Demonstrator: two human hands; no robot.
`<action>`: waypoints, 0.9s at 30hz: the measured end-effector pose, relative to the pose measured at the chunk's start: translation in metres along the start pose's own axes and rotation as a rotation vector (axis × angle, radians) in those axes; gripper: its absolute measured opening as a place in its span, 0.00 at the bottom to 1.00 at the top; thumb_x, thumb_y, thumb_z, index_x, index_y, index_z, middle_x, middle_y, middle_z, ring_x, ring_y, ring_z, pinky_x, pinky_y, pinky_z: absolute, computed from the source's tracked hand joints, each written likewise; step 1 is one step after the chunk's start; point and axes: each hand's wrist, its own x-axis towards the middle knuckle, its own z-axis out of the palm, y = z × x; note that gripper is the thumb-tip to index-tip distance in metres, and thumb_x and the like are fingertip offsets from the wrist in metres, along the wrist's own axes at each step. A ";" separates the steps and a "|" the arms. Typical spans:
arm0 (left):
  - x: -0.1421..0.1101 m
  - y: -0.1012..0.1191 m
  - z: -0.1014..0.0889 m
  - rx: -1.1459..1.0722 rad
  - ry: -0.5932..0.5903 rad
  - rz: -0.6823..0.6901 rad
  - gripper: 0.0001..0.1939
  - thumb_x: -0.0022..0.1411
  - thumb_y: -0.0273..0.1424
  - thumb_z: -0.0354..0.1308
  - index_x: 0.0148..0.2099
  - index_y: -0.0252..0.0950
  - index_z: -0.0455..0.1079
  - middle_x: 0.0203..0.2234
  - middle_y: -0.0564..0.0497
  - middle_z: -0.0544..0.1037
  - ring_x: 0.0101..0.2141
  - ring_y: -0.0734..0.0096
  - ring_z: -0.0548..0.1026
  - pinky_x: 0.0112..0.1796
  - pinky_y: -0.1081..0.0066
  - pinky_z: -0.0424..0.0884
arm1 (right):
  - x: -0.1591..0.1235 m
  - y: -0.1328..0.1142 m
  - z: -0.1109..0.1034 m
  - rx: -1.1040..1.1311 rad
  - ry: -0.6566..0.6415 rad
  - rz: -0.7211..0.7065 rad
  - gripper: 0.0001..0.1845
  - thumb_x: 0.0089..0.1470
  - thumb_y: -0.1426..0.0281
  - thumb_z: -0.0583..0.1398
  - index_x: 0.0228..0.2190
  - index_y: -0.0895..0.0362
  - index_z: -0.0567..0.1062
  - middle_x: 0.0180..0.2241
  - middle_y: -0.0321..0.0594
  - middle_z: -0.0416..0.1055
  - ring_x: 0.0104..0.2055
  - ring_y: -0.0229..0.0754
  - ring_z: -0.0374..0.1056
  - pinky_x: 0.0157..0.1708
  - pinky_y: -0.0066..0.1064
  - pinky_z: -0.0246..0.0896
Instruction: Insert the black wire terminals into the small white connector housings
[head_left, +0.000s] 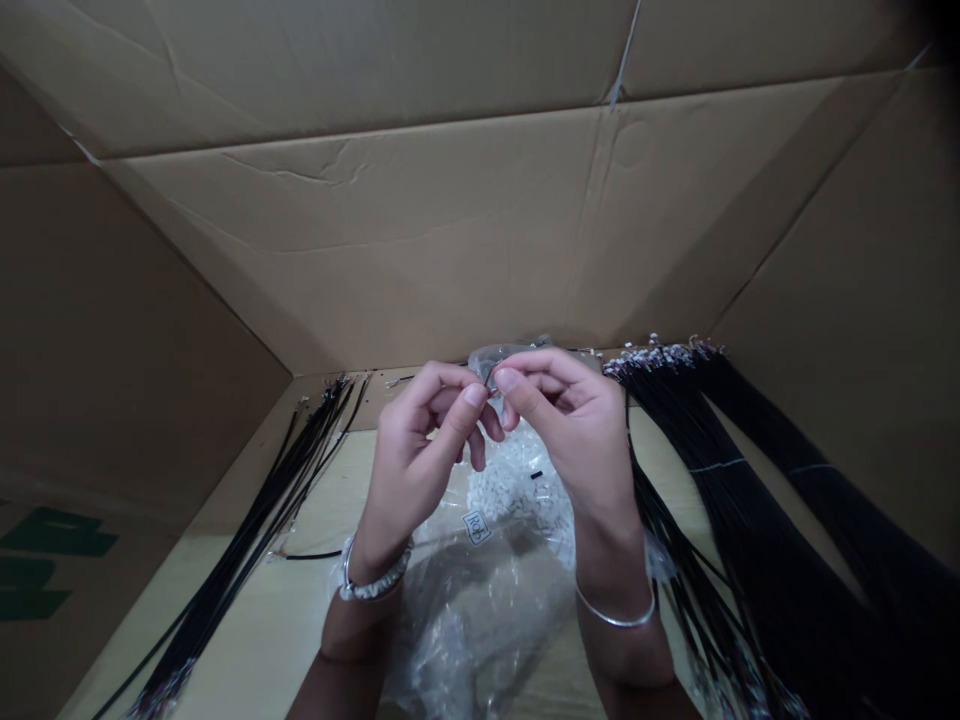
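Black cables [731,510] lie on both sides of the plastic bag [495,600]; above it, the left hand [416,440] and right hand [581,430] pinch a thin wire [490,378] between their fingers.

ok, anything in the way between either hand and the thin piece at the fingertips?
Nothing visible. The left hand and right hand meet at the thin piece, their fingertips partly hiding it. The clear bag and white pieces sit below the hands, not between them and it.
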 end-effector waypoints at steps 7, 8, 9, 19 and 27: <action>0.000 0.000 -0.001 -0.054 -0.035 -0.004 0.05 0.72 0.30 0.59 0.41 0.35 0.71 0.26 0.54 0.78 0.21 0.81 0.74 0.22 0.82 0.71 | 0.000 0.001 0.000 0.002 -0.022 -0.035 0.03 0.60 0.67 0.68 0.37 0.53 0.82 0.21 0.29 0.74 0.23 0.33 0.69 0.24 0.26 0.63; 0.000 0.000 -0.001 -0.052 -0.035 -0.006 0.05 0.72 0.30 0.59 0.41 0.35 0.71 0.26 0.54 0.78 0.21 0.81 0.74 0.22 0.82 0.71 | 0.000 0.001 0.000 0.004 -0.021 -0.038 0.03 0.60 0.67 0.68 0.36 0.53 0.81 0.21 0.29 0.74 0.23 0.33 0.70 0.24 0.26 0.63; 0.000 0.000 -0.001 -0.047 -0.034 -0.008 0.05 0.72 0.30 0.59 0.41 0.35 0.71 0.26 0.53 0.78 0.21 0.81 0.73 0.22 0.81 0.71 | 0.000 0.000 0.000 0.005 -0.018 -0.039 0.04 0.60 0.67 0.68 0.35 0.54 0.81 0.21 0.29 0.74 0.23 0.33 0.70 0.24 0.26 0.63; 0.001 -0.001 0.000 -0.032 -0.011 -0.029 0.07 0.73 0.32 0.59 0.40 0.36 0.69 0.25 0.54 0.76 0.20 0.80 0.73 0.21 0.79 0.68 | -0.001 -0.002 0.001 0.004 -0.007 -0.029 0.06 0.60 0.66 0.68 0.33 0.54 0.79 0.21 0.29 0.73 0.23 0.32 0.69 0.23 0.25 0.63; 0.002 -0.003 -0.001 -0.021 -0.014 -0.050 0.08 0.74 0.34 0.57 0.40 0.37 0.66 0.24 0.55 0.75 0.19 0.78 0.73 0.20 0.78 0.67 | -0.001 -0.002 0.002 -0.008 -0.007 -0.053 0.06 0.61 0.66 0.67 0.33 0.54 0.78 0.21 0.29 0.73 0.23 0.32 0.70 0.25 0.26 0.64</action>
